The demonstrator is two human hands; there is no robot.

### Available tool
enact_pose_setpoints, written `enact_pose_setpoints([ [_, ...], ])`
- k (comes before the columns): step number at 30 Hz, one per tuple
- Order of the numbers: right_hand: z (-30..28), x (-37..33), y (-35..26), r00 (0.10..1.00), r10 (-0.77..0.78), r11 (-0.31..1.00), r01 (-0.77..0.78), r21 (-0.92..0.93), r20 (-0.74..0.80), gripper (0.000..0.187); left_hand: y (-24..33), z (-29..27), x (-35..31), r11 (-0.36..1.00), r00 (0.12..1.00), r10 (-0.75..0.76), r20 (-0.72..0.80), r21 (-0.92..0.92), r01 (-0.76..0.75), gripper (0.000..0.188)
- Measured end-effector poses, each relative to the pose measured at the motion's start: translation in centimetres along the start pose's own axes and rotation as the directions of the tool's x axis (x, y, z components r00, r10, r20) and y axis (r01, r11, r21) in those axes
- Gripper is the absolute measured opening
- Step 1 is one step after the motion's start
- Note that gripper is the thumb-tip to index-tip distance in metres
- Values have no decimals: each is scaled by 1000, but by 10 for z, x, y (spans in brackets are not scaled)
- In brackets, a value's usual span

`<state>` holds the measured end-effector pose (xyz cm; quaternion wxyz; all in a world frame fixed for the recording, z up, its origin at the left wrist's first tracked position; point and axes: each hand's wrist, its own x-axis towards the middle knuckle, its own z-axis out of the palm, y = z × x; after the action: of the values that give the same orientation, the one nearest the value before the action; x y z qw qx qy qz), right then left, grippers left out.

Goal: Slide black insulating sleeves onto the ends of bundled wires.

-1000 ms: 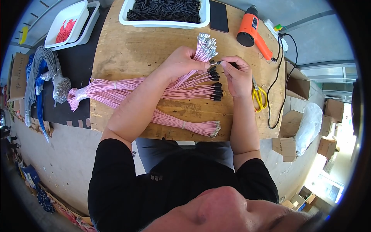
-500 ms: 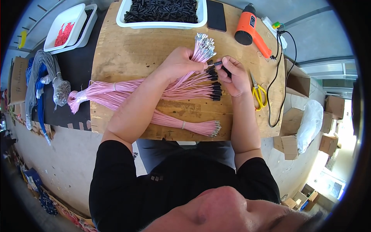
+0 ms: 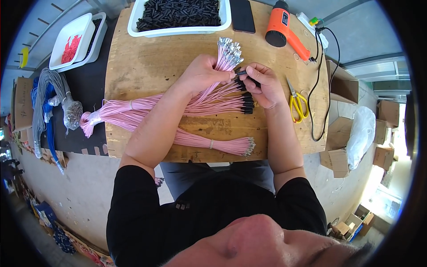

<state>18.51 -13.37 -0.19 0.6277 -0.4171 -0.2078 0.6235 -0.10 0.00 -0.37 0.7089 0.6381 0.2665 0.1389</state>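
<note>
My left hand (image 3: pixel 200 74) is closed around a bundle of pink wires (image 3: pixel 227 60), whose bare silvery terminals fan out above the fist. Between the fingertips of my right hand (image 3: pixel 265 86) is a short black sleeve (image 3: pixel 242 73), its tip meeting the left fingertips. Other black pieces show in the right palm, partly hidden by the fingers. Below the hands, many pink wires end in black sleeves (image 3: pixel 247 104). Nearer to me lies a separate tied bundle of pink wires (image 3: pixel 218 144) with bare metal ends.
A white tub (image 3: pixel 179 31) of black sleeves stands at the far edge beside a dark phone (image 3: pixel 243 17). An orange heat gun (image 3: pixel 279 27) and yellow-handled scissors (image 3: pixel 297 107) lie right, near a black cable (image 3: pixel 328 100). Grey wire bundles (image 3: pixel 44 93) and white tubs (image 3: pixel 71 46) are left.
My right hand has brought the black sleeve closer to the left fingertips, and the gap between them has narrowed. The whole view has shifted slightly.
</note>
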Motion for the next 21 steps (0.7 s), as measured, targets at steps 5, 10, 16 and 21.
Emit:
enact_pose_setpoints([
  [5, 3, -1, -5, 1000, 28, 999, -28, 44, 3, 20, 7, 1, -4, 998, 1000, -27, -8, -53, 26, 21],
  [10, -2, 0, -6, 1000, 8, 1000, -8, 25, -3, 20, 6, 1, -4, 993, 999, -37, 2, -113, 37, 23],
  [16, -1, -3, -13, 967, -164, 984, 146, -102, -193, 16, 9, 5, -5, 999, 999, -33, -35, -39, 32, 24],
  [21, 3, -3, -11, 942, -221, 967, 179, -180, -252, 15, 2, 3, -1, 998, 999, -16, -34, 53, 18, 26],
])
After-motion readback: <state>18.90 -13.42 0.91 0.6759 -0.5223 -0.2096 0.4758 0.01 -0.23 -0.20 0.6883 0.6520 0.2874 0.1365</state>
